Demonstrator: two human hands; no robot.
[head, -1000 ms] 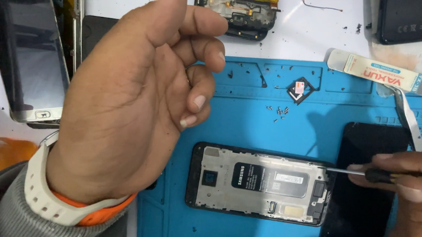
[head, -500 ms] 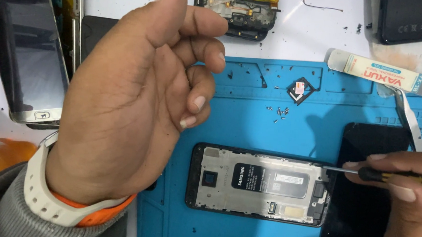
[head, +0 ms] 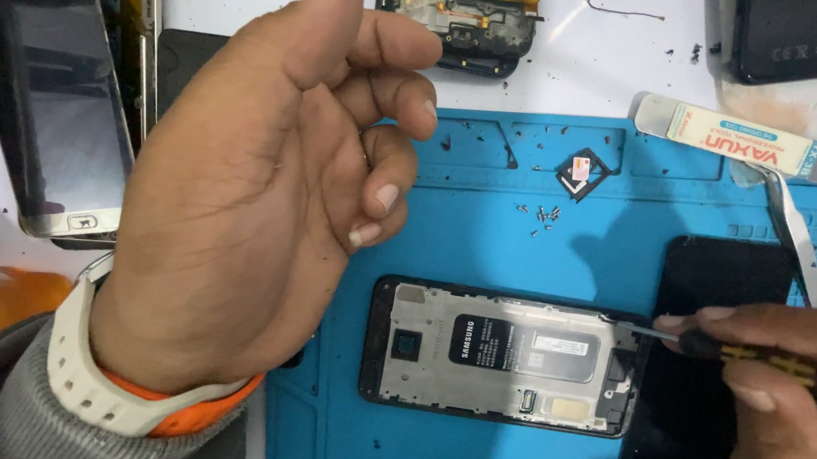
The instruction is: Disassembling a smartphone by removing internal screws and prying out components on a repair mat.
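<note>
An opened phone [head: 505,356] with its back removed lies face down on the blue repair mat [head: 486,236]. My right hand [head: 774,394] grips a thin black-handled screwdriver [head: 710,343], its tip touching the phone's upper right corner. My left hand [head: 247,188] hovers raised above the mat's left edge, fingers loosely curled and apart, holding nothing. A white and orange watch sits on that wrist.
Several tiny screws [head: 543,219] and a small card tray [head: 583,172] lie on the mat. A black back cover [head: 708,379] sits by the phone. A metal pry tool [head: 736,139], another dismantled phone [head: 464,15], a dark phone [head: 807,37] and a cracked-screen phone [head: 45,94] surround it.
The right hand and screwdriver shifted slightly left along the phone's upper right corner. The left hand stayed raised in place.
</note>
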